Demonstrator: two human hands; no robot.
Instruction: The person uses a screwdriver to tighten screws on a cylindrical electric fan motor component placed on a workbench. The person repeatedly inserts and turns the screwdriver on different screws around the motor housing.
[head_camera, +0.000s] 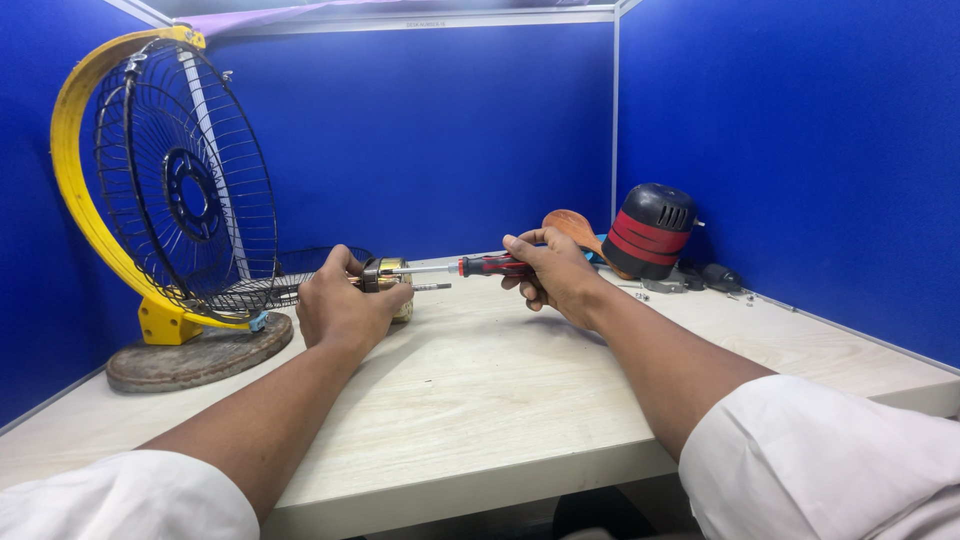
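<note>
left hand (345, 305) wrapped shut around a small fan motor (388, 285), pinning it on the pale wood surface (480, 390), likely to stop it turning under the tool. motor lying on its side, brass-coloured core showing, thin shaft (432, 287) poking out to the right.

right hand (555, 275) closed around the red-and-black handle of a screwdriver (470, 267). screwdriver held level, steel shank pointing left, tip meeting the motor's upper face just above the shaft. level hold apparently chosen to line the tip up with a fastener on the motor end; the fastener itself too small to make out.

fan stand (185, 355) at left: rusty round base, yellow bracket, yellow curved rim, one wire guard (185, 190) upright in it. second wire guard (320, 262) lying flat behind the left hand, seemingly set aside.

back right corner, apart from the hands: black-and-red motor housing (650, 232) tipped on its side, wooden spoon-shaped piece (572, 228) partly hidden behind the right hand, a few small dark parts (705, 277) and loose screws, number not countable.

counts: hands 2, screwdriver 1, motor 1, wire guards 2, housing 1, stand 1. blue partition walls (780, 140) on three sides.
</note>
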